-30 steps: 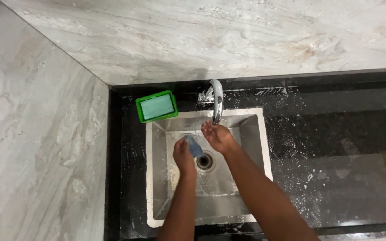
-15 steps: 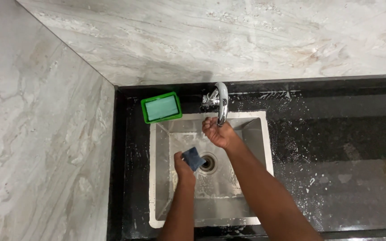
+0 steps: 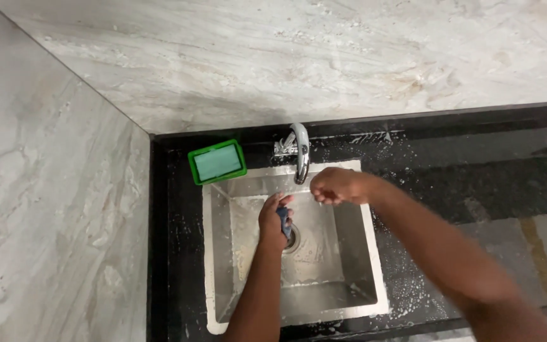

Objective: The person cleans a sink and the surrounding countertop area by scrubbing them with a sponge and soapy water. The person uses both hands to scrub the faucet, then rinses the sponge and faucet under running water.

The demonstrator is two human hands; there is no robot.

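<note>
My left hand (image 3: 274, 220) is inside the steel sink (image 3: 223, 266), closed around a small blue scrubbing pad (image 3: 283, 221) just above the drain (image 3: 292, 239). My right hand (image 3: 335, 186) hovers over the sink's back right rim, fingers curled in a loose fist with nothing visible in them, just right of the chrome tap (image 3: 300, 151). Whether water runs from the spout I cannot tell.
A green soap tray holding a pale bar (image 3: 217, 161) sits on the black counter (image 3: 476, 183) at the sink's back left corner. The counter right of the sink is wet and speckled with suds. Marble walls (image 3: 58, 209) close in at the left and the back.
My right hand has drawn away from under the spout toward the right rim. My left hand has turned the blue pad on edge over the drain. The view has shifted slightly.
</note>
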